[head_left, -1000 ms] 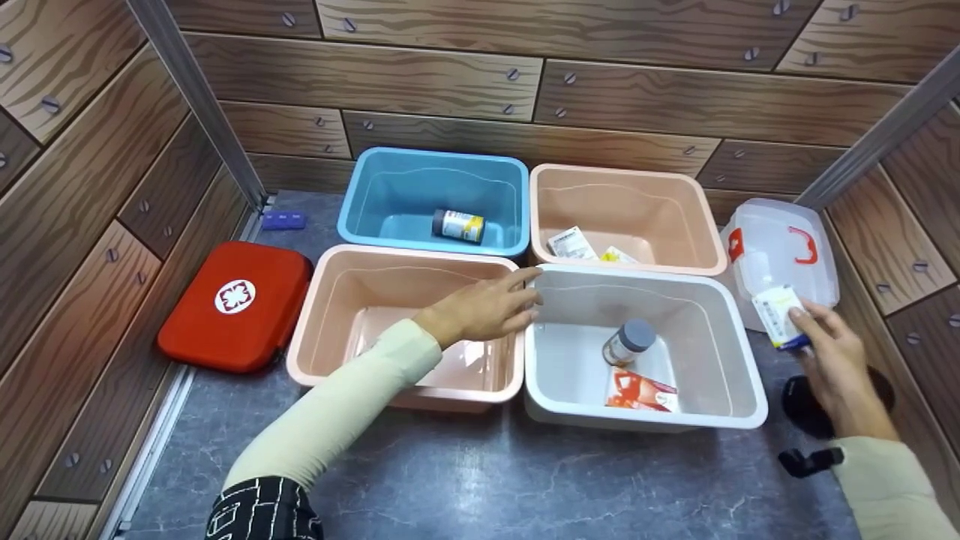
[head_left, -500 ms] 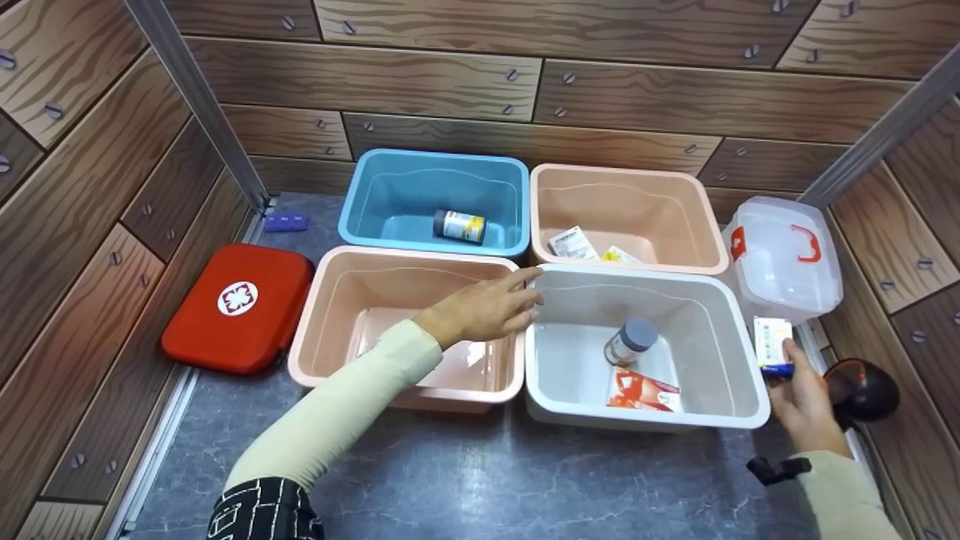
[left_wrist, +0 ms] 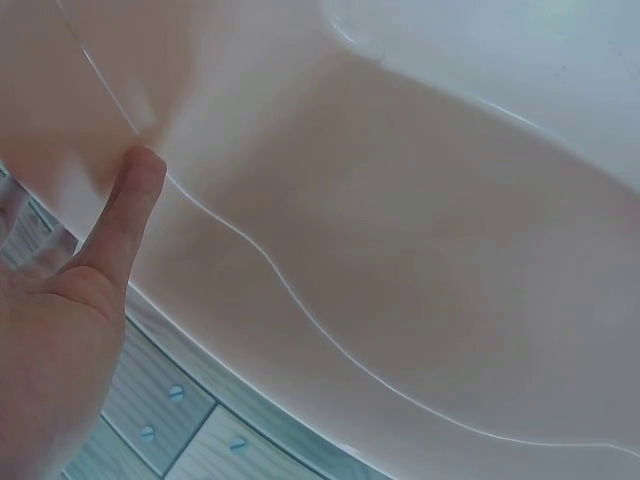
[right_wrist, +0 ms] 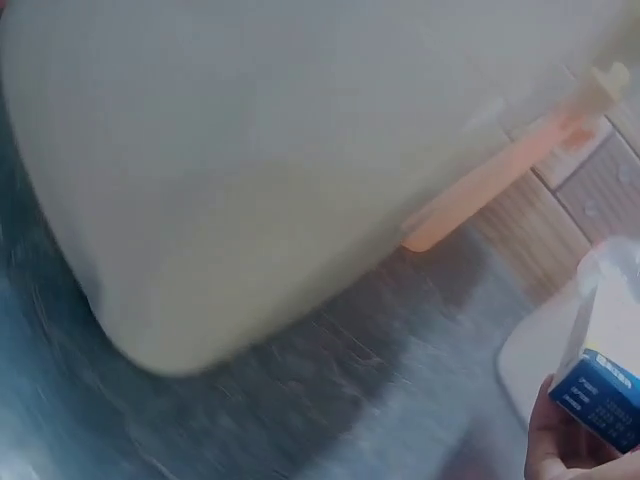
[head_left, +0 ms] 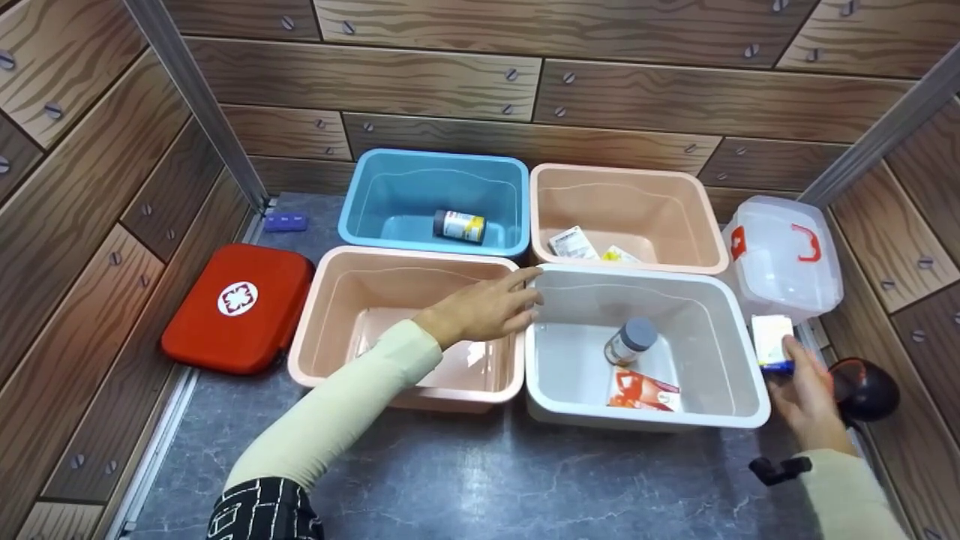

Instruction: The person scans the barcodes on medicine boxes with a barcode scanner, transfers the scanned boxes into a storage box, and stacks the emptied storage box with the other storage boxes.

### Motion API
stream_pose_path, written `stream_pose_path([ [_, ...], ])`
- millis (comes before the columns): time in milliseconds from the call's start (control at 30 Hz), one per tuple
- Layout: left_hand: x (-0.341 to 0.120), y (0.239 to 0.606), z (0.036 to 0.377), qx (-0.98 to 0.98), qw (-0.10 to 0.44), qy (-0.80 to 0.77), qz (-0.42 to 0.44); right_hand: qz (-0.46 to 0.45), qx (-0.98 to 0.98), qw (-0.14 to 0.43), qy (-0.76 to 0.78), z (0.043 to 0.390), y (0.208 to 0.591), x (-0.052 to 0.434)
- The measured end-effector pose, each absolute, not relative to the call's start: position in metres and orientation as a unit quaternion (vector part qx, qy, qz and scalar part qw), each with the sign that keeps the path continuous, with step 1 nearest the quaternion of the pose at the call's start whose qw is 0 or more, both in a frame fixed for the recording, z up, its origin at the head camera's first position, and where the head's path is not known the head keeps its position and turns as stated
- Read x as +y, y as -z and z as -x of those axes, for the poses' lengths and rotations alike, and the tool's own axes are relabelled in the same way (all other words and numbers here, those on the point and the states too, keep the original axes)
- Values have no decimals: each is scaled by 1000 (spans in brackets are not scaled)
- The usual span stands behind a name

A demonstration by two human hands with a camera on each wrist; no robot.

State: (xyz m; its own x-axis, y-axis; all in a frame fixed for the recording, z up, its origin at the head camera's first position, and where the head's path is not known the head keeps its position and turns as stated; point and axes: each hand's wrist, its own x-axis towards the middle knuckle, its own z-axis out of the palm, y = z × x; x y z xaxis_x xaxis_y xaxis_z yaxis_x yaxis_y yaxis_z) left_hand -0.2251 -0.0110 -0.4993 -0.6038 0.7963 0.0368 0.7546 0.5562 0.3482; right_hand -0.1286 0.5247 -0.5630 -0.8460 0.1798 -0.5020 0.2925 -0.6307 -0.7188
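Observation:
In the head view, my right hand (head_left: 806,401) holds a small white medicine box (head_left: 772,339) with a blue end, just off the right side of the white bin (head_left: 739,352). The right wrist view shows the box's printed blue end (right_wrist: 605,395) above the curled fingers. My left hand (head_left: 484,309) reaches over the front pink bin (head_left: 330,330), its fingers loosely extended at the rim beside the white bin. In the left wrist view the thumb (left_wrist: 130,205) lies against the bin's inner wall. A grey-capped bottle (head_left: 630,341) and a red-and-white packet (head_left: 643,390) lie inside the white bin.
Behind stand a blue bin (head_left: 435,169) with a dark-capped bottle (head_left: 459,226), and a peach bin (head_left: 637,184) holding small boxes (head_left: 572,244). A clear first-aid box (head_left: 784,255) and black round object (head_left: 866,388) are right. A red case (head_left: 236,307) and purple pillbox (head_left: 285,222) are left.
My right hand has come down and left with the medicine box, from in front of the clear box to beside the white bin, then stayed nearly still. The left hand has not moved.

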Motion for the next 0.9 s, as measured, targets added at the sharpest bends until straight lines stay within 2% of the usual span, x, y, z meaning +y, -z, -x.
stream_pose_path([
  [67, -11, 500, 226, 880, 63, -167, -439, -265, 477, -1, 838, 132, 551, 522],
  [200, -12, 500, 225, 881, 61, -171, -437, -205, 532, -33, 821, 144, 522, 522],
  [433, -12, 501, 225, 881, 60, -169, -438, -148, 589, -36, 793, 174, 467, 519],
  [600, -12, 502, 225, 881, 63, -168, -438, -116, 641, -62, 756, 204, 437, 501],
  [900, -11, 500, 225, 878, 60, -171, -444, -70, 735, -63, 672, 262, 413, 456],
])
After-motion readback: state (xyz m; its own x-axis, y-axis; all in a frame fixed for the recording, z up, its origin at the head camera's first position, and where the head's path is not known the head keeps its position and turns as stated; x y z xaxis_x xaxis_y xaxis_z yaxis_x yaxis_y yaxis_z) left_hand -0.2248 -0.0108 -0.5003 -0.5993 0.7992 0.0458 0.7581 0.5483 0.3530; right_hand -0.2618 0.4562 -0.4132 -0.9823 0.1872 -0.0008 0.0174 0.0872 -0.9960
